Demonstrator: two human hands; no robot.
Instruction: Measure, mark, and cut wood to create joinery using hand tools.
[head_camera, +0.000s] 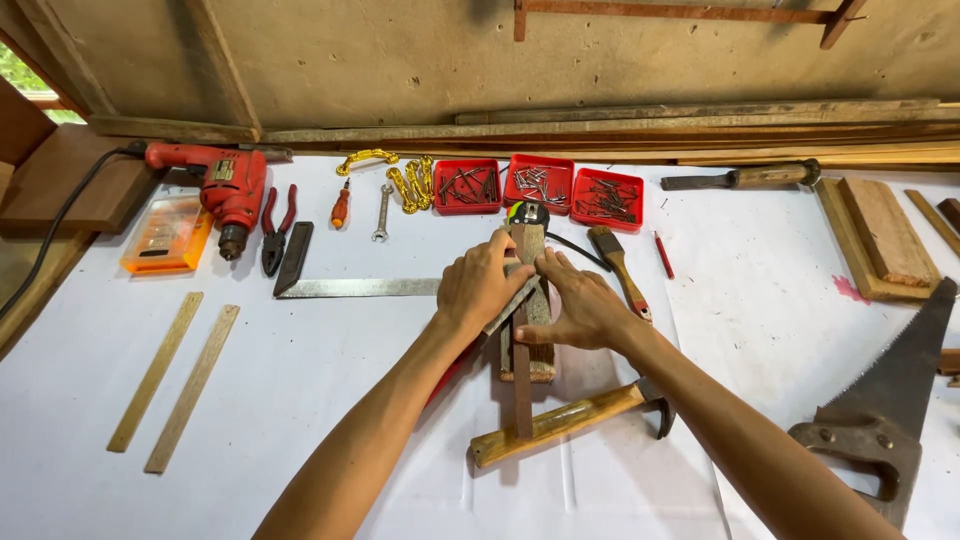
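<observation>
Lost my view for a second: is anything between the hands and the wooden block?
Nothing visible. The left hand and right hand already rest on the wooden block and the thin strip laid across it.

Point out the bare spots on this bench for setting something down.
Free: white sheet between the wooden strips and left hand; also between the paintbrush and handsaw. Crowded: back row around the drill and red trays.

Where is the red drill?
In the head view, the red drill lies at the far left of the white table, near the wall. An orange case sits on its left and the red-handled pliers on its right.
</observation>
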